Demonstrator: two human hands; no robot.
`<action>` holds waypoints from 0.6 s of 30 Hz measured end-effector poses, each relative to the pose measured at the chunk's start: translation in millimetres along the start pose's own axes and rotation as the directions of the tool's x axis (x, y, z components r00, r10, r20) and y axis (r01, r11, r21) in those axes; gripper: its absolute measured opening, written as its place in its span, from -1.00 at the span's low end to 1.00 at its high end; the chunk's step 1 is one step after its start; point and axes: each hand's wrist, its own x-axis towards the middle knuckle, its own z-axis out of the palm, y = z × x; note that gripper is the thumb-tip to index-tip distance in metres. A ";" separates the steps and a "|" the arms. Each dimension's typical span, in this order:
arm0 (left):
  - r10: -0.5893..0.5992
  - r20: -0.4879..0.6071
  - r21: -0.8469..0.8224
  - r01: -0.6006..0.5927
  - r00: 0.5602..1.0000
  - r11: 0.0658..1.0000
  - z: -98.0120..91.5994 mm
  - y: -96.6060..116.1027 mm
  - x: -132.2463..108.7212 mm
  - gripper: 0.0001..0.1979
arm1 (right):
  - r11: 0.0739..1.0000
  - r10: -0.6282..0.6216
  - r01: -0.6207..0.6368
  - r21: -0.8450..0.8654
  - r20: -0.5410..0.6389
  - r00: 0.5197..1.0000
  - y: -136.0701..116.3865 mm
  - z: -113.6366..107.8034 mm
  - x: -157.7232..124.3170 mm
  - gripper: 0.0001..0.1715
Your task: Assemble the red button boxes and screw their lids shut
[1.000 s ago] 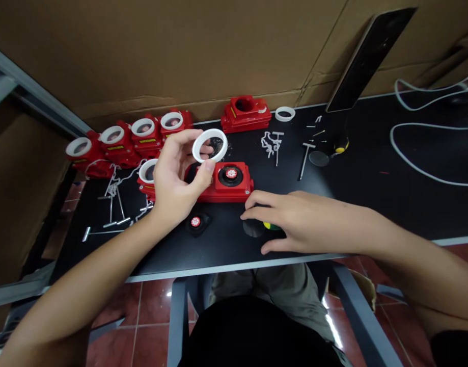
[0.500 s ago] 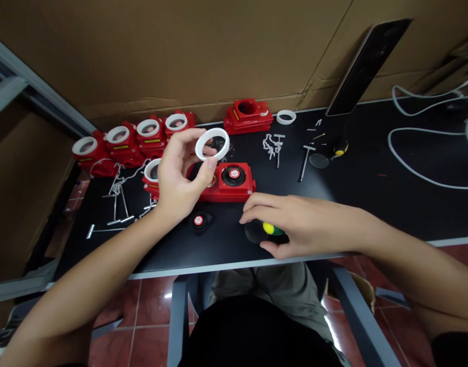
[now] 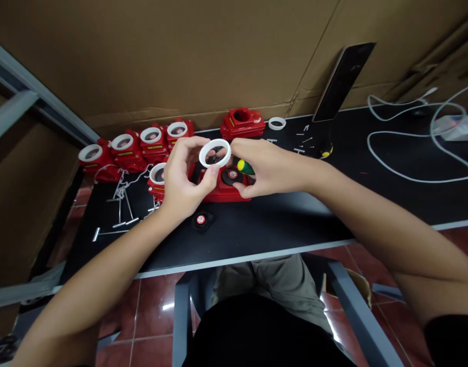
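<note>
Head cam: L hand (image 3: 182,184) pinches white ring (image 3: 204,159) btwn thumb & fingers, tilted, over red unit (image 3: 229,194); R hand (image 3: 274,165) curls round green-yellow handle (image 3: 246,167), fingertips at ring's right edge, contact unclear. Unit's black knob (image 3: 230,180) has red/white label, text too small to read; ditto loose black part (image 3: 200,220) nearer table edge. Yellow strips (image 3: 150,145) on rear-left red units (image 3: 131,157) also illegible. Surface: black tabletop (image 3: 264,232) w/ grey edge, metal T-rods (image 3: 119,224) on L. Room: cardboard (image 3: 199,56) behind, dark slab (image 3: 342,84) leaning on it, white cable (image 3: 413,180) far R, red tiles (image 3: 153,311) below.
</note>
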 end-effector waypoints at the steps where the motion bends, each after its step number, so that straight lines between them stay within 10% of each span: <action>1: -0.012 0.012 0.018 0.012 1.000 1.000 0.1 1.4 -0.1 -0.54 | 1.000 0.001 -0.001 0.005 -0.012 1.000 0.2 2.4 -0.5 -0.65; 18: -0.068 0.254 0.278 -0.006 0.965 0.961 1.1 14.3 1.1 -0.66 | 0.988 0.084 -0.073 0.136 -0.077 0.993 11.3 -20.5 -28.3 -0.33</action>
